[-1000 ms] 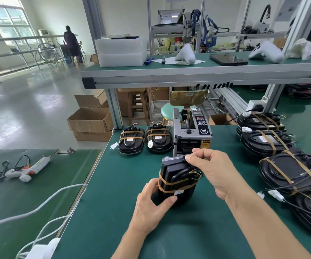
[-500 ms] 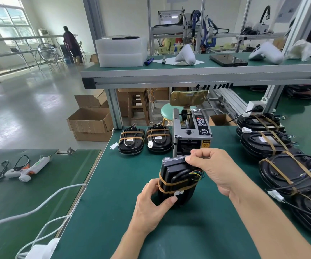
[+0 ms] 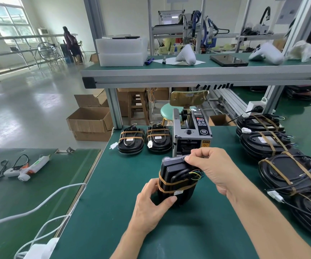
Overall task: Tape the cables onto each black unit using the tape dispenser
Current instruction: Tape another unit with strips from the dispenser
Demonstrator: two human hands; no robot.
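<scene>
A black unit stands tilted up on the green table, with brown tape bands round its middle and a black cable with coloured wire ends on its right side. My left hand grips its lower left edge, thumb on the front. My right hand curls over its top right corner, fingertips pinching at the top edge, where a clear strip of tape seems to lie. Just behind stands the grey tape dispenser. Two taped black units lie to the dispenser's left.
Several larger black units bound with brown tape are stacked along the right side, with white connectors and cables trailing. A glue gun and white cables lie on the left table. A shelf runs overhead behind the dispenser.
My right hand has slid slightly down and forward over the unit's top corner. The unit and my left hand have stayed in place.
</scene>
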